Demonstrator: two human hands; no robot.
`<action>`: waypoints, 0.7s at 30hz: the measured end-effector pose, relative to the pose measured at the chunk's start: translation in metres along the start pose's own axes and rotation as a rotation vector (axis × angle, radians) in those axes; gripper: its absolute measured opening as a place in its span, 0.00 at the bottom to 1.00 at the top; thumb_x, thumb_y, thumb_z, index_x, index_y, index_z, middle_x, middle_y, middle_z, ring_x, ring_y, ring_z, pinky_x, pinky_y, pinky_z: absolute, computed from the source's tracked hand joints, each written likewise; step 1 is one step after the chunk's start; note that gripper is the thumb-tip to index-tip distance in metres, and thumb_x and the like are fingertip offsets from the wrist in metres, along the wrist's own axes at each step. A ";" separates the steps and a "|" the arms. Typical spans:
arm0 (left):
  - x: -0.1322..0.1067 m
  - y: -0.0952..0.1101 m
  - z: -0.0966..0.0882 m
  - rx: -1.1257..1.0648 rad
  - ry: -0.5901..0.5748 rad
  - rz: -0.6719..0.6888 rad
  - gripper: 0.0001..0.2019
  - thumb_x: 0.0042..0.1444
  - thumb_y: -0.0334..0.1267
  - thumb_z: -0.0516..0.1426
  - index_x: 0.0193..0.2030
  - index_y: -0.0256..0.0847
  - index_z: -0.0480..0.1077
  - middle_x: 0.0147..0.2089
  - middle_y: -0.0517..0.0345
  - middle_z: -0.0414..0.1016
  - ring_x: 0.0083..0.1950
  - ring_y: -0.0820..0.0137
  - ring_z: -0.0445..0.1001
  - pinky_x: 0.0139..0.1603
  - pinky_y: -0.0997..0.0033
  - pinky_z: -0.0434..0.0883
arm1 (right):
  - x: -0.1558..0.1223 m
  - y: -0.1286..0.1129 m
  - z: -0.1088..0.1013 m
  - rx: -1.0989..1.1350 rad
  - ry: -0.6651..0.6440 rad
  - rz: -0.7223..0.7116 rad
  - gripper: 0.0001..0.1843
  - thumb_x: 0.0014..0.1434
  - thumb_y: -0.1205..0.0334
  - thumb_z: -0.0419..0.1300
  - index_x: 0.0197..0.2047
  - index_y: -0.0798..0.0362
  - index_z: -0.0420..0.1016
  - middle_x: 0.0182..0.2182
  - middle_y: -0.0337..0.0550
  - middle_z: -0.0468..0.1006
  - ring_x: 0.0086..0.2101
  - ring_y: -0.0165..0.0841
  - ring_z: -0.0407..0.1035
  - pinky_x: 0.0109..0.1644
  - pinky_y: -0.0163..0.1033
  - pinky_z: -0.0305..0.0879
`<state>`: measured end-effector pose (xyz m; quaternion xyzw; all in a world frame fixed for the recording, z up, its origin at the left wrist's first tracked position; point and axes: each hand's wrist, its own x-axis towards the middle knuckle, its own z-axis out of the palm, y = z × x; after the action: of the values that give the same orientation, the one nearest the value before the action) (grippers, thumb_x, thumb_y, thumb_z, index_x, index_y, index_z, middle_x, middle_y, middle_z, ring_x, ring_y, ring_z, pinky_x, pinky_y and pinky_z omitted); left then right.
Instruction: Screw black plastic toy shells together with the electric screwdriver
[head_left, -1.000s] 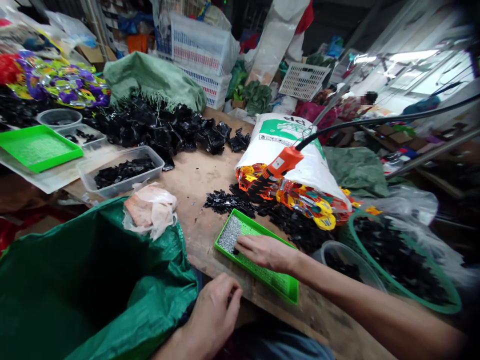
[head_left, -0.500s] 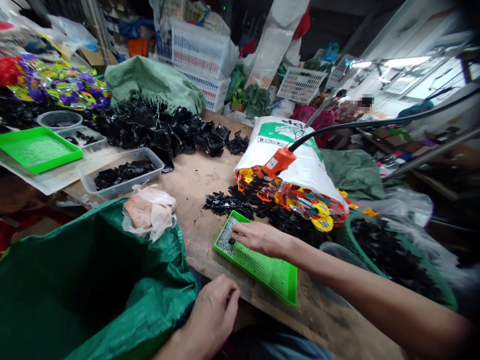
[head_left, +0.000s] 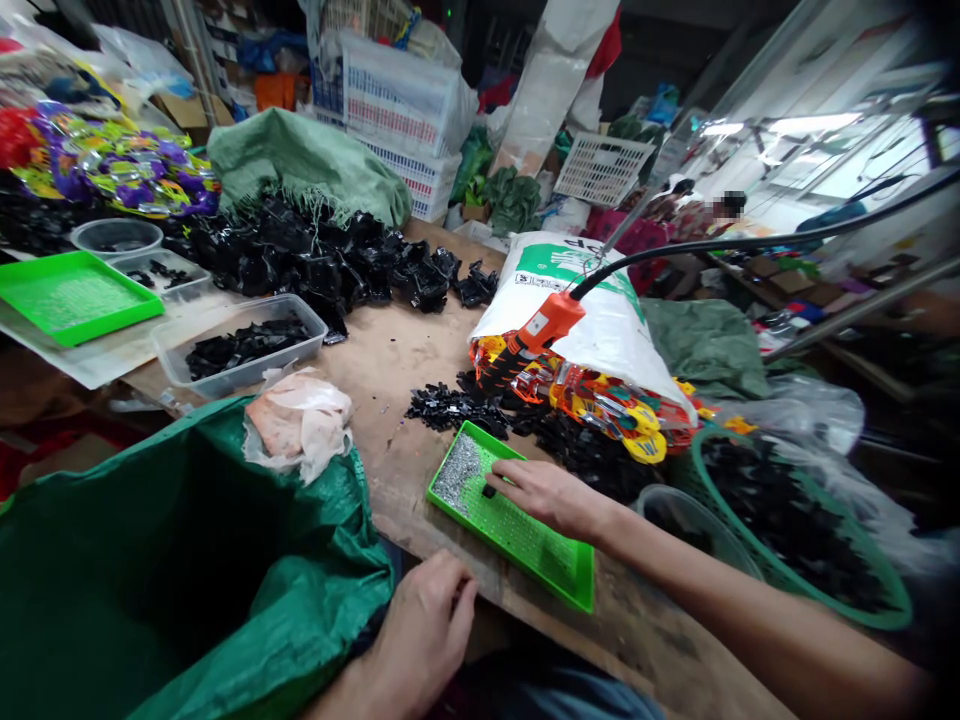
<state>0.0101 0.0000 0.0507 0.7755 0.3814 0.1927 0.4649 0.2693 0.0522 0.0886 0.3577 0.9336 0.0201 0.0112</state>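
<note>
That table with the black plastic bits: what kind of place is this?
It looks like a small workshop, probably where plastic parts are worked on by hand. You can see big heaps of black plastic pieces on a wooden workbench, a green tray with little holes, and stacked crates behind.

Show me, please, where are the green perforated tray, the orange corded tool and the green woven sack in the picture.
Green perforated tray (head_left: 529, 545): head view, bare holed floor.
Orange corded tool (head_left: 551, 322): head view, orange casing.
Green woven sack (head_left: 322, 570): head view, outer wall near the rim.
</note>
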 end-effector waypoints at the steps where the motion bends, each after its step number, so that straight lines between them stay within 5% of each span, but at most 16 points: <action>1: 0.000 0.000 0.000 -0.003 0.001 0.002 0.10 0.64 0.33 0.47 0.36 0.40 0.68 0.37 0.54 0.73 0.38 0.69 0.71 0.38 0.72 0.64 | 0.000 -0.001 0.003 0.004 0.007 -0.005 0.16 0.68 0.71 0.44 0.54 0.59 0.67 0.43 0.54 0.72 0.41 0.36 0.71 0.43 0.41 0.72; 14: 0.001 -0.011 0.007 0.011 0.042 0.008 0.10 0.64 0.34 0.46 0.34 0.41 0.66 0.35 0.56 0.71 0.36 0.70 0.70 0.36 0.73 0.63 | 0.031 0.014 0.014 -0.027 0.016 -0.031 0.16 0.67 0.74 0.44 0.52 0.58 0.68 0.44 0.54 0.73 0.40 0.35 0.72 0.42 0.40 0.73; 21: 0.001 -0.010 0.007 0.016 0.050 0.024 0.10 0.64 0.33 0.47 0.34 0.41 0.66 0.34 0.56 0.71 0.35 0.71 0.70 0.36 0.73 0.63 | 0.047 0.028 -0.005 -0.028 -0.024 -0.037 0.16 0.65 0.76 0.47 0.51 0.57 0.68 0.42 0.50 0.72 0.39 0.34 0.71 0.42 0.39 0.73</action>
<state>0.0111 -0.0007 0.0380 0.7787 0.3850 0.2146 0.4466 0.2528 0.1043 0.0946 0.3403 0.9395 0.0287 0.0280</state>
